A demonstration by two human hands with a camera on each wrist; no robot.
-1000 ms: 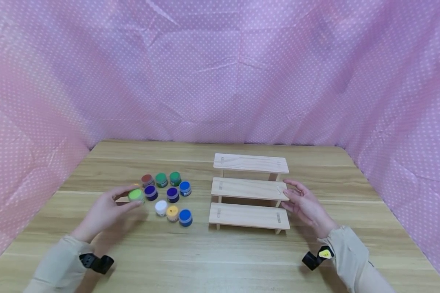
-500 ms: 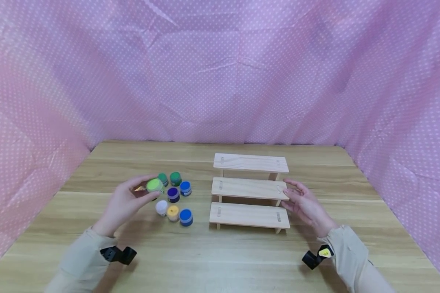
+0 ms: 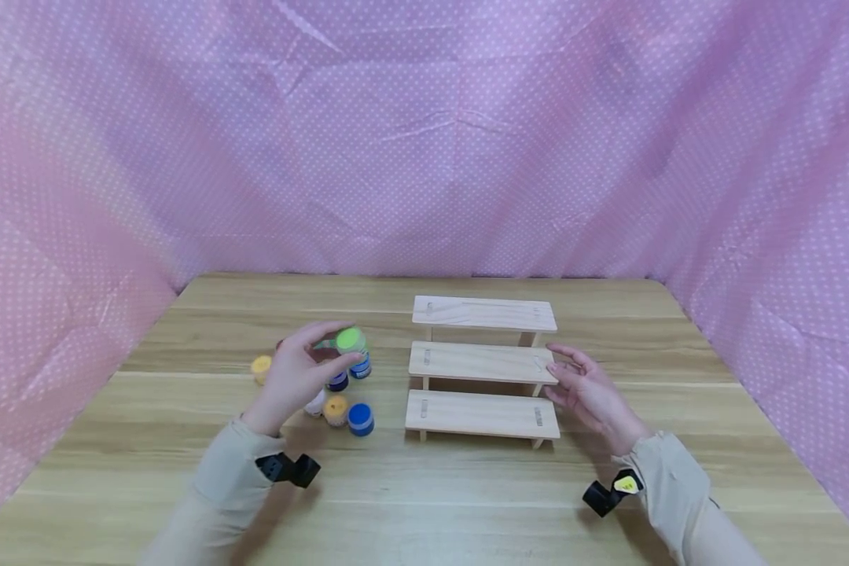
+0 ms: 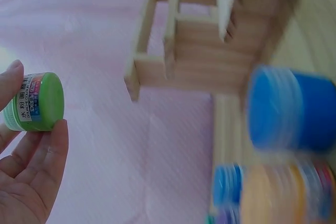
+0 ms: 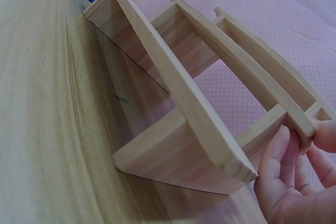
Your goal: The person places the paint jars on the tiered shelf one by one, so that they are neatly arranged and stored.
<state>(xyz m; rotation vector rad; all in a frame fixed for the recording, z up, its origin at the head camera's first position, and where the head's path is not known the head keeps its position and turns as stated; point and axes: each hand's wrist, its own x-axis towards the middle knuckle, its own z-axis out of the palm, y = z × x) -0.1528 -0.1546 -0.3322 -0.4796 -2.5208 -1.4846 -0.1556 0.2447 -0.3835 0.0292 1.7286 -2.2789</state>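
My left hand pinches a light green paint jar between thumb and fingers, held above the other jars. Its printed label faces the camera in the left wrist view, where the jar lies sideways in the picture. On the right, my right hand grips the right end of the middle shelf of a three-step wooden display stand. The right wrist view has the thumb on one face of that shelf and curled fingers at the other.
Left of the stand are a blue jar, a yellow jar, a white jar and a dark purple jar. A second yellow jar sits farther left. My left hand partly covers the group. Pink dotted cloth hangs behind the table.
My left hand has carried the light green jar rightward and a little away from me, across the group of jars, uncovering the left yellow jar. The right hand and stand have stayed put.
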